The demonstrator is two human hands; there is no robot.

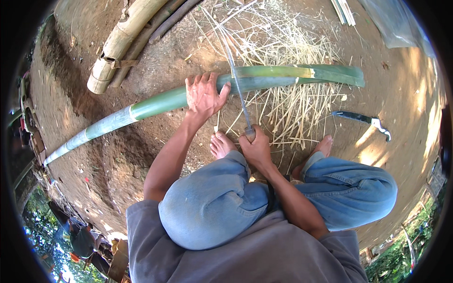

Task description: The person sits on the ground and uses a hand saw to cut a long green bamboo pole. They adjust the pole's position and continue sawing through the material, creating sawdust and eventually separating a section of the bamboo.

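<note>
A long green bamboo pole (160,103) lies across the ground in front of me. From about its middle to the right end it is split lengthwise into strips. My left hand (204,94) presses on the pole from above, fingers over its far side and thumb toward the split. My right hand (256,148) is closed round the dark handle of a long, narrow-bladed machete (240,92). Its blade, seen nearly edge-on, points away from me and crosses the bamboo where the split begins, just right of my left hand.
Pale bamboo shavings (292,42) cover the ground around the split end. A curved handsaw (361,118) lies at the right. Thick dry bamboo poles (111,59) rest at the far left. Light strips (343,12) and a plastic sheet (401,23) are at the far right.
</note>
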